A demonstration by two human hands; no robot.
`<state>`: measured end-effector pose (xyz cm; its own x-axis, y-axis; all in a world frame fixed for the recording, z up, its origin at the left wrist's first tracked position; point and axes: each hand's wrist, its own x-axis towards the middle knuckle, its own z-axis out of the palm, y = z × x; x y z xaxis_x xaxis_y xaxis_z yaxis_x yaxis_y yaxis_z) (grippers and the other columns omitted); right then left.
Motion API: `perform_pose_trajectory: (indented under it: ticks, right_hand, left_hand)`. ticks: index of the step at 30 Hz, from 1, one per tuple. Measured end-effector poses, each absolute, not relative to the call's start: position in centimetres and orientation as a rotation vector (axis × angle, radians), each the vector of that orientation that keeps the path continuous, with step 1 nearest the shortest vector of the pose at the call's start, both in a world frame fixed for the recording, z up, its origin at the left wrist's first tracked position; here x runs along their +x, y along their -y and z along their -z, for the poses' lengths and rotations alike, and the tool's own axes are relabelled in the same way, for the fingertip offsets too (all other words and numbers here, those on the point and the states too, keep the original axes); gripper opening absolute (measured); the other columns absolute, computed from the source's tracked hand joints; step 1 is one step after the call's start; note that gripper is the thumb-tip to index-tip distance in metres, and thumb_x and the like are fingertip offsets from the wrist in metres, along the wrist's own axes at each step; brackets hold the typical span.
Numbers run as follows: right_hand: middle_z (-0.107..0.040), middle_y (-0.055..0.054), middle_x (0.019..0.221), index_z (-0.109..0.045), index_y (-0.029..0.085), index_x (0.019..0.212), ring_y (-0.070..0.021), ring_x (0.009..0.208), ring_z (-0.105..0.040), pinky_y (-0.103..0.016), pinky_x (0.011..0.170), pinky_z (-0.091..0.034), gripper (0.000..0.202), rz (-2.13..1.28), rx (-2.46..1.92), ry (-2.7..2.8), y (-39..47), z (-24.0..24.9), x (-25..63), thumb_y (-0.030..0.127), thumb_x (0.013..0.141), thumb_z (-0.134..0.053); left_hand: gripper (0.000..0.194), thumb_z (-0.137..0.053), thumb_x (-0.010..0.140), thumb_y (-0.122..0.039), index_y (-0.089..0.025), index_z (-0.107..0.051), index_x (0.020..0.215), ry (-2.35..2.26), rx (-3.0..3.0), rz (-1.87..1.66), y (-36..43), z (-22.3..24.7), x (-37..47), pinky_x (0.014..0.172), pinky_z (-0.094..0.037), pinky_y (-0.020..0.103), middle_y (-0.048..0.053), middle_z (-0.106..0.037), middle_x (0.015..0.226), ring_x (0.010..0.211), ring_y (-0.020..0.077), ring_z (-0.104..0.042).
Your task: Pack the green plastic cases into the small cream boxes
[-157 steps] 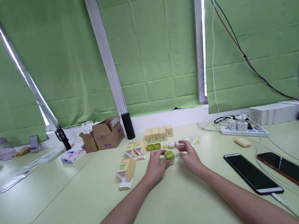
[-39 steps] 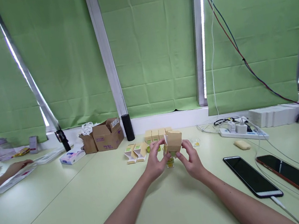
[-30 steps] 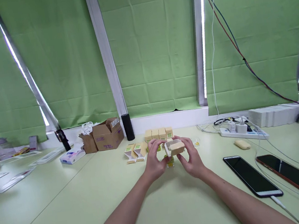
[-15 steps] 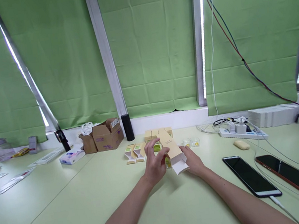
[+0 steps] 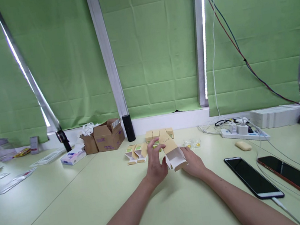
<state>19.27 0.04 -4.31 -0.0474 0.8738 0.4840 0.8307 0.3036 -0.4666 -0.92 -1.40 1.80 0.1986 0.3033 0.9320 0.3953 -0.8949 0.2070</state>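
A small yellow carton [image 5: 169, 145] is tilted between my hands, its near end open with white inner flaps showing. My right hand [image 5: 192, 161] holds it from the right side, the fingertips partly hidden behind it. At its left side is my left hand [image 5: 156, 164], fingers bent and apart, with the thumb near the open end. Left of my hands stand two open cartons [image 5: 136, 154] with green labels. Behind is a row of closed yellow cartons [image 5: 155, 133]. Clear plastic pieces with yellow centres [image 5: 192, 143] lie just beyond my right hand.
Two phones [image 5: 253, 176] with cables lie at the right, near an earbud case [image 5: 243, 146] and a power strip [image 5: 245, 134]. Back left are a cardboard box [image 5: 108, 135], a black cylinder [image 5: 128, 128] and a tissue pack [image 5: 73, 157].
The carton's near end has turned so that its white inside shows more. My left fingers have shifted along it, and the green piece beneath its near end is now out of sight.
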Motion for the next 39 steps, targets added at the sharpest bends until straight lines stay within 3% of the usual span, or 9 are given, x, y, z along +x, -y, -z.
perform_pose_trajectory:
  ticks: [8,14,21,25,31,39]
  right_hand:
    - [-0.061,-0.008,0.124,-0.053,0.027,0.131,-0.0203,0.091,-0.065,-0.031,0.069,-0.044,0.046,-0.06,-1.49,1.828,0.2,3.8,19.1,0.013,0.087,-0.055]
    - [-0.061,-0.008,0.126,-0.051,0.027,0.134,-0.0221,0.094,-0.066,-0.034,0.074,-0.049,0.048,-0.046,-1.431,1.794,0.5,3.3,18.8,0.013,0.088,-0.052]
    - [-0.061,-0.009,0.123,-0.051,0.025,0.133,-0.0255,0.1,-0.064,-0.041,0.081,-0.054,0.047,0.035,-1.33,1.76,1.0,2.6,18.5,0.012,0.087,-0.051]
    - [-0.06,-0.01,0.124,-0.049,0.024,0.134,-0.0272,0.106,-0.063,-0.044,0.086,-0.055,0.048,0.056,-1.276,1.746,1.3,2.2,18.3,0.012,0.088,-0.05]
    - [-0.058,-0.012,0.127,-0.047,0.024,0.138,-0.0275,0.104,-0.064,-0.046,0.084,-0.057,0.05,0.052,-1.163,1.711,1.6,1.8,18.1,0.015,0.089,-0.049]
    - [-0.044,-0.013,0.141,-0.033,0.03,0.15,-0.0237,0.103,-0.063,-0.047,0.091,-0.058,0.06,-0.054,-0.845,1.675,2.6,0.9,17.3,0.018,0.093,-0.049]
  left_hand:
    - [0.047,-0.07,0.087,-0.023,-0.025,-0.054,0.131,0.864,-2.495,2.203,0.6,-1.6,-0.5,0.116,-0.042,0.048,0.012,-0.052,0.137,0.137,0.0287,-0.048]
    - [0.05,-0.074,0.087,-0.038,-0.02,-0.055,0.13,1.023,-2.649,2.553,-0.1,-0.7,-0.2,0.111,-0.046,0.043,0.013,-0.063,0.128,0.125,0.0273,-0.059]
    - [0.072,-0.08,0.081,-0.05,-0.018,-0.05,0.138,1.045,-2.599,2.873,0.0,-1.5,0.0,0.107,-0.05,0.042,0.016,-0.065,0.129,0.122,0.0284,-0.064]
    - [0.075,-0.079,0.082,-0.051,-0.018,-0.046,0.141,1.111,-2.557,2.934,-0.1,-1.6,0.0,0.104,-0.051,0.041,0.013,-0.069,0.118,0.118,0.0266,-0.066]
    - [0.065,-0.076,0.085,-0.052,-0.021,-0.049,0.135,1.196,-2.599,2.887,0.3,-1.8,0.0,0.096,-0.053,0.037,0.01,-0.072,0.111,0.11,0.0246,-0.069]
    - [0.063,-0.08,0.078,-0.056,-0.022,-0.048,0.119,1.313,-2.561,2.931,0.5,-2.1,0.3,0.091,-0.054,0.037,0.01,-0.074,0.106,0.102,0.0248,-0.072]
